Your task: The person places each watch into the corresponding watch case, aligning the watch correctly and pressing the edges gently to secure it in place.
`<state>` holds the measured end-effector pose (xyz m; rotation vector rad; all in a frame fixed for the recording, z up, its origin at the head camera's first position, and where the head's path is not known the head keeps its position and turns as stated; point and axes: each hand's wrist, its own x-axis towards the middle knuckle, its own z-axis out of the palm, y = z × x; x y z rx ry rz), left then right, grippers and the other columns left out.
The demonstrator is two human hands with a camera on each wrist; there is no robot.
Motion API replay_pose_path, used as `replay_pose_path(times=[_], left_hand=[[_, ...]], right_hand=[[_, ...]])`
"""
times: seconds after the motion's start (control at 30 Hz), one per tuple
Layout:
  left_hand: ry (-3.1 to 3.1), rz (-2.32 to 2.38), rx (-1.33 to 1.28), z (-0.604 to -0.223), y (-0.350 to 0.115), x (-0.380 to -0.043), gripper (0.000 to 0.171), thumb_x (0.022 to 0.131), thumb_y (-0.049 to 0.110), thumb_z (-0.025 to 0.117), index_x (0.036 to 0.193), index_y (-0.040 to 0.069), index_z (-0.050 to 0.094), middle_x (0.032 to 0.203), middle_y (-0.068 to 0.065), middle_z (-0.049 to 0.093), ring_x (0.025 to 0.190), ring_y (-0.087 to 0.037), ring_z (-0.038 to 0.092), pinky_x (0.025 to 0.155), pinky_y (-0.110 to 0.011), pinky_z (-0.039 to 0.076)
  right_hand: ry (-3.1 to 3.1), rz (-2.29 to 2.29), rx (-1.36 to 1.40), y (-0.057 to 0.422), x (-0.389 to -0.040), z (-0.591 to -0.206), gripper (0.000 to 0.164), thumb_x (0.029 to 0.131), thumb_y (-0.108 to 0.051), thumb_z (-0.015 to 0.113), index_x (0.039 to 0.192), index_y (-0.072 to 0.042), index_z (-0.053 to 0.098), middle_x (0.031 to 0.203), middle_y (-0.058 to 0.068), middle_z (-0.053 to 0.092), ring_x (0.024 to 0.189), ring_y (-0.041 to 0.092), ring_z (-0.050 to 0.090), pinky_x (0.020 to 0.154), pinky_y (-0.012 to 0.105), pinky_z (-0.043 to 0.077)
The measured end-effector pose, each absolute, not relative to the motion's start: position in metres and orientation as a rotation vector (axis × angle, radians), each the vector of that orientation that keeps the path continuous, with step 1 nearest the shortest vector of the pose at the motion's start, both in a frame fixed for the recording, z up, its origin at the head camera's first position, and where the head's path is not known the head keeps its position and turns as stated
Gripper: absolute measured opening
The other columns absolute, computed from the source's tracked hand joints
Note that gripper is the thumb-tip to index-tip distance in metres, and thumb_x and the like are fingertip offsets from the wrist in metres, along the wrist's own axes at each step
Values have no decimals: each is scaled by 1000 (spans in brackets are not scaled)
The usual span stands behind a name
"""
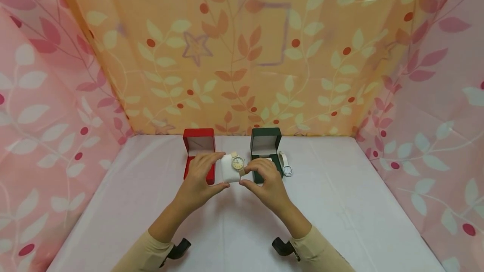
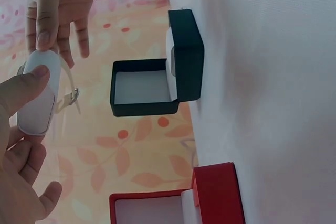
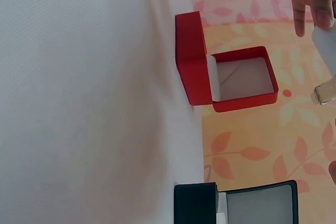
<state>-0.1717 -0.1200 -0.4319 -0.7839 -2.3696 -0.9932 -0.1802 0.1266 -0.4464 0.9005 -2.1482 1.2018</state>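
Note:
A white watch cushion is held up between both hands over the table. My left hand grips its left side, the thumb lying on its lower face. From the right, my right hand pinches the cushion's other end, its fingertips close to the strap. A wristwatch with a round pale dial and gold-toned case lies over the cushion's right part. Its cream strap hangs loose with the buckle undone in the left wrist view.
Behind my left hand stands an open red watch box. An open dark green box stands behind my right hand, with something white inside. Beside it lies a white watch with a squarish face. Patterned cloth walls enclose the white table.

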Motion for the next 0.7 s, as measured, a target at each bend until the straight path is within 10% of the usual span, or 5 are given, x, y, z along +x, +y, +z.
replay_pose_path(times=[0.7], left_hand=[[-2385, -1034, -728, -438, -118, -164, 90, 67, 24, 98, 146, 22, 55, 141, 3, 60, 128, -18, 47, 104, -54, 43]], right_hand=[[-2197, 1207, 866, 127, -172, -453, 31, 78, -19, 90, 102, -17, 71, 109, -4, 71, 115, 20, 60, 109, 45, 38]])
